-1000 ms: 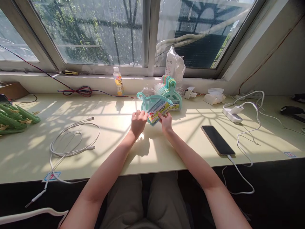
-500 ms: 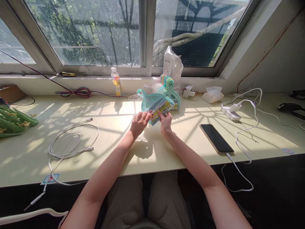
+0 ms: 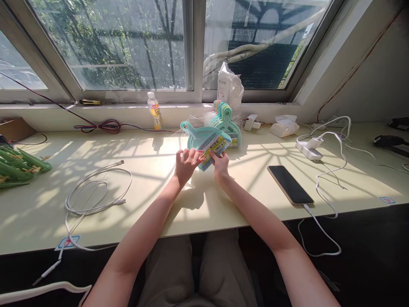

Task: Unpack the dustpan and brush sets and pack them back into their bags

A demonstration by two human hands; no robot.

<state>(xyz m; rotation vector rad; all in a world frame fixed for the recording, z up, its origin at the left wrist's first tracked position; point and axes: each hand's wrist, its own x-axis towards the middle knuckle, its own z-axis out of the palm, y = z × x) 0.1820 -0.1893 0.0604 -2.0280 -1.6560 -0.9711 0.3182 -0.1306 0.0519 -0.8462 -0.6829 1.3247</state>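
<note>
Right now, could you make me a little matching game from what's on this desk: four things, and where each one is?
Things:
1. teal dustpan set
2. phone
3. drink bottle
4. coiled white cable

Places:
A. standing by the window sill
B. lying on the desk, left of the arms
C. held in both hands
D. flat on the desk, right of the arms, plugged in

Pairs: 1-C, 2-D, 3-A, 4-B

Teal dustpan (image 3: 198, 137) looked smooth moulded plastic, faint sheen; its label (image 3: 214, 148) glossy printed paper. Behind dustpan, bag (image 3: 228, 88) crinkly clear film. Right of dustpan, phone (image 3: 289, 184) glossy black glass. Desk (image 3: 153, 187) matt, smooth laminate.
</note>
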